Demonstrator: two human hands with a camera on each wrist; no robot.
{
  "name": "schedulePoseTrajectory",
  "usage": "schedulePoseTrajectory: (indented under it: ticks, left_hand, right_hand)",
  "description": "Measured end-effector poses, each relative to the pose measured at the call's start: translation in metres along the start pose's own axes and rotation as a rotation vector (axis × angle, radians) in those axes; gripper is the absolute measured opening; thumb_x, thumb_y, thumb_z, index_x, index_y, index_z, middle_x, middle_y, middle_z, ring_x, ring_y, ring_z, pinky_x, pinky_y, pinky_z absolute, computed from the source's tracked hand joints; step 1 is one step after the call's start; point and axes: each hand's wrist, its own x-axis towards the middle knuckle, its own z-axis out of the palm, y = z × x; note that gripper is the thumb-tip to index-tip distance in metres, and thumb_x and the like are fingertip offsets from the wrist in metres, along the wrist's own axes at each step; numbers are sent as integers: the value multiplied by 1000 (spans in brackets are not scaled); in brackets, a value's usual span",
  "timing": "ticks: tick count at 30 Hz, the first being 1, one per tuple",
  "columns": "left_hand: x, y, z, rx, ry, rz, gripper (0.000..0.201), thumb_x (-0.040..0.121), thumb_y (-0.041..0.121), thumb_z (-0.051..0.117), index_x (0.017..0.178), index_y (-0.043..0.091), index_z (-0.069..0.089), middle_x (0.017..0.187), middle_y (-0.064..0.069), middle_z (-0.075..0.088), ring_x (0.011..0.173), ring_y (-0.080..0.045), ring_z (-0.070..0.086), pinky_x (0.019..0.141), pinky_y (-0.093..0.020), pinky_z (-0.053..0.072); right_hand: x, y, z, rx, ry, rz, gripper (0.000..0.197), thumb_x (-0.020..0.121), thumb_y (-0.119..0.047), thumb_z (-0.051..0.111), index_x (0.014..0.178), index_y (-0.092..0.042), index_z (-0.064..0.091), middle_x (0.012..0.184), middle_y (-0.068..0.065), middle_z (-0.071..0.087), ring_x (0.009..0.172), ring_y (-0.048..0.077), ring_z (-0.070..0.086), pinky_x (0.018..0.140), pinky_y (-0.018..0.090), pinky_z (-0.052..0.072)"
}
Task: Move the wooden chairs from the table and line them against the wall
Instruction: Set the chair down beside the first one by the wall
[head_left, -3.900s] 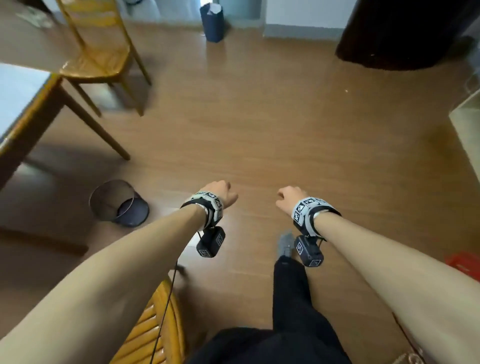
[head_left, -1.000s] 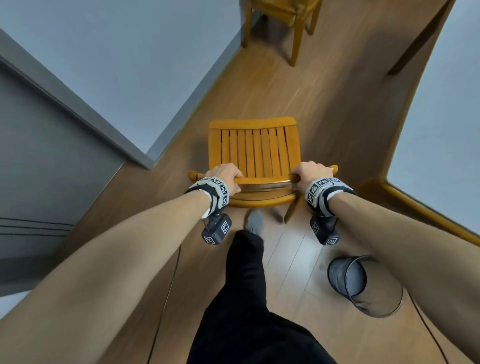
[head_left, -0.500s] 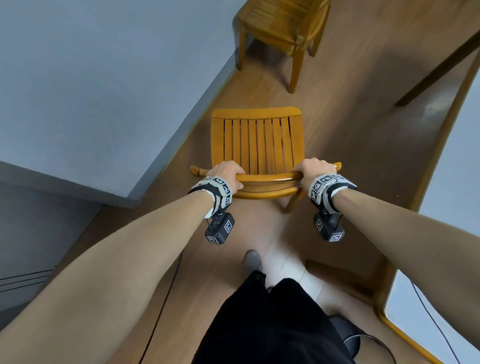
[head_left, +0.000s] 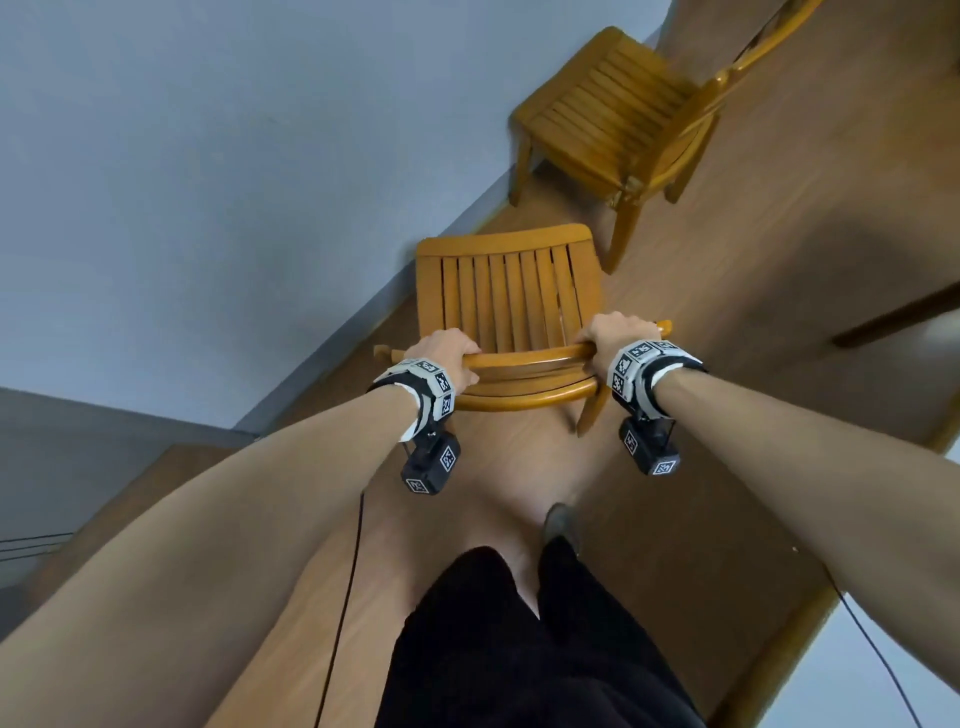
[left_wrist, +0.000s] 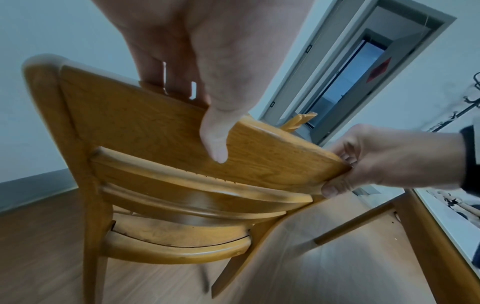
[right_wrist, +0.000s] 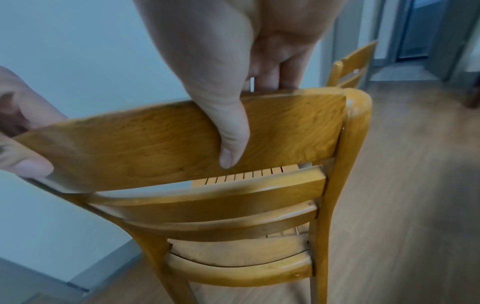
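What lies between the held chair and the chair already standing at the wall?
Only bare wooden floor, seen in the head view; the held chair and the chair at the wall stand apart.

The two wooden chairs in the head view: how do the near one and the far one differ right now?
The near chair is gripped at its top back rail by the left hand and right hand; the far chair is untouched. The near chair's back faces the person, while the far chair is turned at an angle to it, close to the wall. Both have the same honey-coloured wood and slatted seats.
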Motion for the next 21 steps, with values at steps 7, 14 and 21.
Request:
schedulePoseTrajectory:
  ticks: [7, 14, 21]
  left_hand:
    - [75, 43, -48, -14, 56, -6, 12, 90, 37, 68, 101, 32, 70, 94, 6, 67, 85, -20, 62, 71, -32, 50]
    - [148, 86, -118, -59, 129, 23, 9, 87, 36, 68, 89, 28, 72, 81, 8, 65, 78, -18, 63, 65, -30, 50]
    - [183, 106, -163, -128, 148, -80, 10, 85, 31, 67, 83, 23, 73, 75, 4, 67, 71, -18, 65, 67, -33, 56]
  right_hand:
    - [90, 43, -84, -60, -21, -54, 38, 86, -17, 74, 120, -35, 70, 105, -1, 67, 93, 23, 62, 82, 37, 56]
    - [168, 78, -178, -128, 63, -103, 35, 91, -10, 66, 117, -32, 72, 108, 2, 69, 101, 28, 65, 88, 41, 55]
    - [221, 84, -232, -198, 70, -176, 29, 88, -12, 66, 103, -36, 73, 95, -2, 68, 91, 25, 64, 84, 41, 54]
